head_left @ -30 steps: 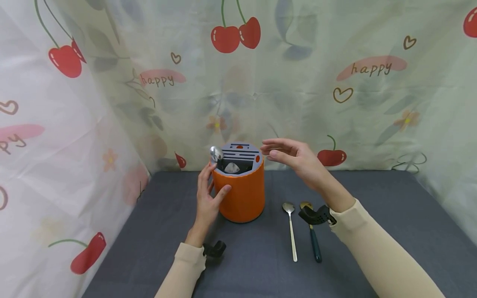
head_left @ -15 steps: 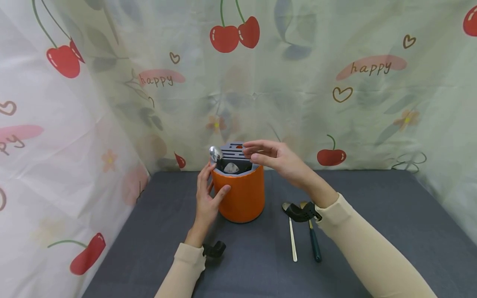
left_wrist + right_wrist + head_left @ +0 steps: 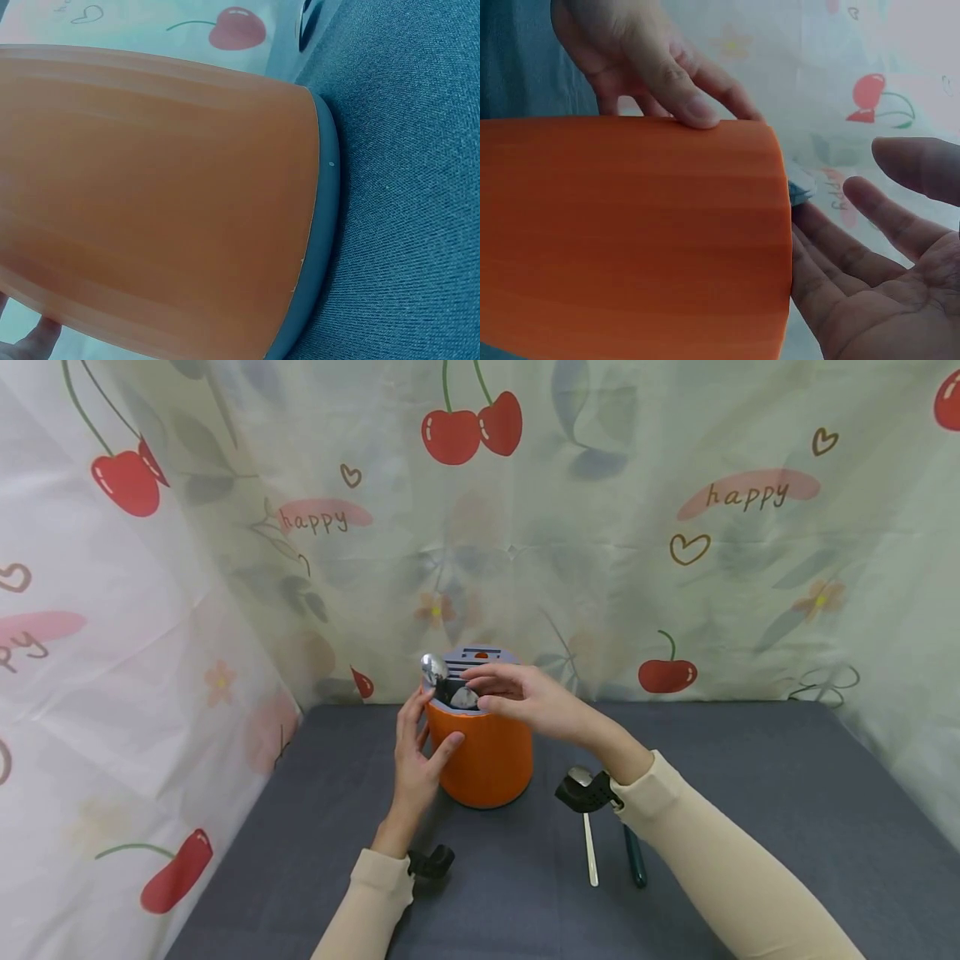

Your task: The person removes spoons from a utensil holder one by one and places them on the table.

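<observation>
An orange cylindrical utensil holder (image 3: 483, 764) with a grey slotted top stands upright on the table. My left hand (image 3: 417, 768) grips its left side, thumb on the front and fingers round the far side; the right wrist view shows that thumb pressing the orange wall. A shiny spoon (image 3: 433, 668) sticks up at the holder's left rim, bowl upward. Another pale, shiny bowl-shaped end (image 3: 463, 697) shows inside the opening. Over the right part of the top is my right hand (image 3: 536, 697), its fingers loosely extended and thumb apart, holding nothing.
A silver spoon (image 3: 591, 856) lies right of the holder, partly under the right wrist's black camera mount (image 3: 585, 793). Beside it lies a dark-handled utensil (image 3: 635, 860), its upper end hidden by the sleeve. A cherry-print curtain (image 3: 615, 568) hangs behind the grey table (image 3: 765, 793).
My right hand has moved left from beside the holder's rim to over its top. The left hand and the holder have stayed in place.
</observation>
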The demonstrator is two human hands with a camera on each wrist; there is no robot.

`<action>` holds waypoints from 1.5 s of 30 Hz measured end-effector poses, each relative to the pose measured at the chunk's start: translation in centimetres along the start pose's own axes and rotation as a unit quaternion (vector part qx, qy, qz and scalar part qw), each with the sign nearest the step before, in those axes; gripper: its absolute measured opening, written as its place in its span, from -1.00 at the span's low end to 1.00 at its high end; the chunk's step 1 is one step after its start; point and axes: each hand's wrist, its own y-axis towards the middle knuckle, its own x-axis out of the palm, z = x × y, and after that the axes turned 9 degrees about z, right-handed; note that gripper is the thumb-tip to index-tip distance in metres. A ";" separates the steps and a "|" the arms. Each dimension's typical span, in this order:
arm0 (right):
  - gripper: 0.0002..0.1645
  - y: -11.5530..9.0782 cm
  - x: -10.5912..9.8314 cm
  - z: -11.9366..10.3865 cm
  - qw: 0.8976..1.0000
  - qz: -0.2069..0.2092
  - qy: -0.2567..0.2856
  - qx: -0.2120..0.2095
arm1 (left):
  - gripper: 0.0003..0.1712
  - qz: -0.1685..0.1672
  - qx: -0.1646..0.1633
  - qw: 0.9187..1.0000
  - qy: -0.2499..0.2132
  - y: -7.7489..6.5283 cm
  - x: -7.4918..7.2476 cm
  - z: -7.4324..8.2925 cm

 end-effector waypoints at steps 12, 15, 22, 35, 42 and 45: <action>-0.45 0.6 1.0 0.1 0.999 0.008 -0.038 -0.038 | -0.24 -0.001 0.010 1.000 -0.013 0.0 -0.2 -0.1; -0.44 0.5 1.2 0.1 0.998 0.019 -0.041 -0.042 | -0.24 -0.004 0.010 1.000 -0.016 0.0 -0.3 -0.3; -0.43 0.5 1.3 0.0 0.997 0.073 -0.012 -0.025 | -0.19 0.001 0.007 1.000 -0.006 0.3 -0.1 -3.5; -0.59 0.9 1.5 -0.3 0.988 0.151 0.043 -0.008 | -0.18 0.001 0.001 1.000 -0.001 0.2 -0.2 -4.0; -0.62 0.6 1.2 -0.5 0.991 0.132 -0.002 0.037 | -0.21 0.000 -0.009 1.000 -0.006 0.1 -0.1 -1.2; -0.64 0.4 1.0 -0.9 0.990 0.131 0.010 0.047 | -0.23 0.000 -0.004 1.000 -0.009 0.0 -0.1 -0.2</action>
